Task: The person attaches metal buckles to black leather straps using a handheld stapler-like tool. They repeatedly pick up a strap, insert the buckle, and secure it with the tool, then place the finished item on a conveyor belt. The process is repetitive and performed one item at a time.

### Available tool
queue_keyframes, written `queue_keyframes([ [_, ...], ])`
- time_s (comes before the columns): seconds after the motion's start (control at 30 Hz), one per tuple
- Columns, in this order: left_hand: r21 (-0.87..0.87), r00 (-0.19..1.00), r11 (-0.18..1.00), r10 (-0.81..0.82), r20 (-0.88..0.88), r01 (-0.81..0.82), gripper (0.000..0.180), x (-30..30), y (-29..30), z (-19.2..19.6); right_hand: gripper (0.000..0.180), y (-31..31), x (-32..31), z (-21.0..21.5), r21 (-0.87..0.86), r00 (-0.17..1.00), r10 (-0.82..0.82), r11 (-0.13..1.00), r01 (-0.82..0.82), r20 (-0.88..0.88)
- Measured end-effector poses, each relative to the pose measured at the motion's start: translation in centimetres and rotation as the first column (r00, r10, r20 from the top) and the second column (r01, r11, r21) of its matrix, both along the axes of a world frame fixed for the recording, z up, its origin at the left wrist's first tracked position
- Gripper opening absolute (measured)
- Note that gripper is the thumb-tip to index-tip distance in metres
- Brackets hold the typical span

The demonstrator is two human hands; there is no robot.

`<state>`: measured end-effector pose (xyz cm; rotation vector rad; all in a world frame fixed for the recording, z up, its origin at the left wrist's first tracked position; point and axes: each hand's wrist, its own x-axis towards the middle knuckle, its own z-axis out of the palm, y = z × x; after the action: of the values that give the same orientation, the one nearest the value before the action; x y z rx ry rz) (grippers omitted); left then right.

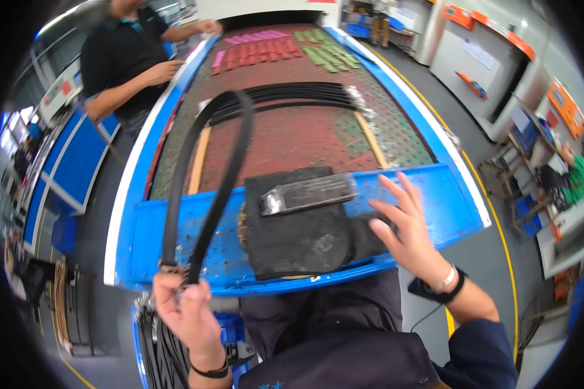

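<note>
Head view: a black strap (173, 214) was held up in a loop above the left part of the blue worktop (150, 236), its two lower ends brought together at the fingertips of the left grip (187, 318), which was closed on them. The top of the loop was seen in front of a row of black straps (292, 95), laid side by side across the red and green dimpled surface (272, 149) beyond.

The right grip (409, 236) was spread wide, with nothing held in it; it was slightly blurred, and whether the worktop was touched by it could not be told. It was placed to the right of a black mat (298, 249), on which a dark bundle wrapped in clear film (315, 193) was laid at a slight slant. A black device (428, 292) with a thin cable was worn at the right wrist.

Farther up the surface, pink strips (263, 36), red strips (256, 54) and green strips (331, 57) were set out in groups. At the left edge, a co-worker (120, 61) in a dark shirt was seen. More black straps (159, 343) were gathered below the worktop, beside the left forearm.
</note>
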<state>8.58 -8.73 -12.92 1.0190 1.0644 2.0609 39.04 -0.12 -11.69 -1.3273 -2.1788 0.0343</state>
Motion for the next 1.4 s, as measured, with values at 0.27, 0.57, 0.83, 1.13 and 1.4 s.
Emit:
queue_keyframes([
  [0.27, 0.088, 0.772, 0.992, 0.126, -0.623, -0.091, 0.018, 3.0, 0.7, 1.4, 0.019, -3.6, -0.9, 0.2, -0.036, 0.985, 0.034, 0.999, -0.028, 0.172],
  [0.57, 0.241, 0.568, 0.97, 0.218, -0.794, -0.037, 0.024, 5.8, 0.7, 1.5, 0.038, -5.6, -4.6, 2.7, 0.306, 0.895, 0.39, 0.843, -0.441, 0.216],
  [0.83, 0.291, 0.565, 0.957, 0.242, -0.789, -0.004, 0.029, 5.7, 0.6, 1.4, 0.038, -5.5, -5.4, 2.4, 0.312, 0.898, 0.378, 0.845, -0.434, 0.227],
  [1.13, 0.355, 0.521, 0.935, 0.3, -0.799, 0.005, 0.025, 5.6, 1.0, 1.1, 0.035, -5.9, -5.5, 3.1, 0.266, 0.905, 0.399, 0.865, -0.426, 0.149],
  [1.4, 0.381, 0.462, 0.924, 0.329, -0.824, 0.021, 0.021, 5.7, 1.3, 0.8, 0.035, -5.4, -5.8, 3.1, 0.251, 0.888, 0.433, 0.852, -0.46, 0.157],
])
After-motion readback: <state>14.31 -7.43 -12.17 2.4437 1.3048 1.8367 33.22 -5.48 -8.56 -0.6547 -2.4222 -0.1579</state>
